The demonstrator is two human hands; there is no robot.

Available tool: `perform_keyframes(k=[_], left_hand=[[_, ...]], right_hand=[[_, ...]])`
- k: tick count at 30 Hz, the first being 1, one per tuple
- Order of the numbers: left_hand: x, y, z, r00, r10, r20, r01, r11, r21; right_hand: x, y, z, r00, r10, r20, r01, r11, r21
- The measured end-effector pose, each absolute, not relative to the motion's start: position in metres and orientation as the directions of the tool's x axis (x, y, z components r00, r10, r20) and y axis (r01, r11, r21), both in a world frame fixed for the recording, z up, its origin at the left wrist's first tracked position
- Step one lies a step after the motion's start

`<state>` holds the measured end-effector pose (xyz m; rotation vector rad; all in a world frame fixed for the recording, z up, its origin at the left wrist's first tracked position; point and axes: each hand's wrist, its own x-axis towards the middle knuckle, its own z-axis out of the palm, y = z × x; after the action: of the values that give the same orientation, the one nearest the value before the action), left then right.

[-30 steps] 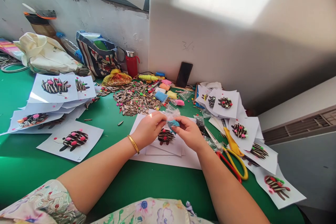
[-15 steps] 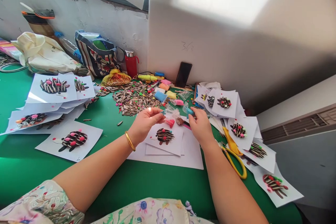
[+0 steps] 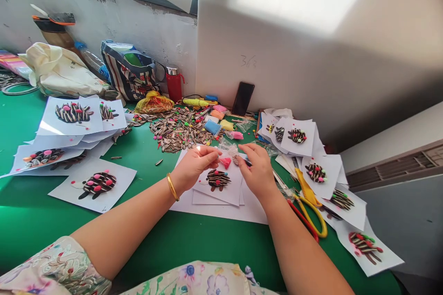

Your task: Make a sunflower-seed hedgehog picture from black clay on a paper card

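We had both hands pinching the little pink clay bag (image 3: 225, 161): left hand (image 3: 192, 168) at 9 o'clock, right hand (image 3: 258, 173) at 3. The hedgehog card (image 3: 218, 179) below looked nearly done, with seeds on and only some dots left.

Faint pencilled "36" on white wall (image 3: 277, 55)

Bare green bench (image 3: 194, 239) lies open between the arms. A sunflower seed pile (image 3: 176, 129) blocks the far side, paper sheets (image 3: 86, 184) crowd left, scissors (image 3: 311, 214) and cards (image 3: 320, 170) right.
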<state>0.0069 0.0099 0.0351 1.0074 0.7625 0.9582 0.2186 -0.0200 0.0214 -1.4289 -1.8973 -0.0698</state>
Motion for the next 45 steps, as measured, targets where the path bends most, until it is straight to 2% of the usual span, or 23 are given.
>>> perform_keyframes(k=[4, 9, 15, 19, 25, 33, 45], left_hand=[[0.006, 0.010, 0.031, 0.400, 0.915, -0.052, -0.223, 0.152, 0.963], [0.006, 0.008, 0.029, 0.417, 0.906, -0.068, -0.151, 0.143, 0.978], [0.010, 0.004, 0.033, 0.474, 0.876, -0.085, -0.260, 0.231, 0.938], [0.010, 0.004, 0.035, 0.468, 0.876, -0.117, -0.245, 0.256, 0.935], [0.008, 0.003, 0.035, 0.470, 0.874, -0.122, -0.113, 0.196, 0.974], [0.009, -0.001, 0.035, 0.570, 0.821, -0.013, -0.009, 0.022, 1.000], [0.008, 0.001, 0.033, 0.508, 0.860, -0.035, -0.036, 0.062, 0.997]], right_hand=[[0.197, -0.034, 0.029, -0.209, 0.776, 0.595, 0.750, 0.517, -0.412], [0.185, -0.042, 0.033, -0.245, 0.743, 0.623, 0.677, 0.590, -0.439], [0.187, -0.042, 0.034, -0.196, 0.751, 0.630, 0.673, 0.571, -0.470], [0.187, -0.041, 0.031, -0.189, 0.747, 0.637, 0.653, 0.580, -0.487], [0.185, -0.042, 0.030, -0.180, 0.720, 0.671, 0.587, 0.625, -0.514], [0.185, -0.039, 0.028, -0.175, 0.775, 0.607, 0.603, 0.572, -0.556], [0.183, -0.040, 0.029, -0.195, 0.766, 0.612, 0.594, 0.589, -0.548]])
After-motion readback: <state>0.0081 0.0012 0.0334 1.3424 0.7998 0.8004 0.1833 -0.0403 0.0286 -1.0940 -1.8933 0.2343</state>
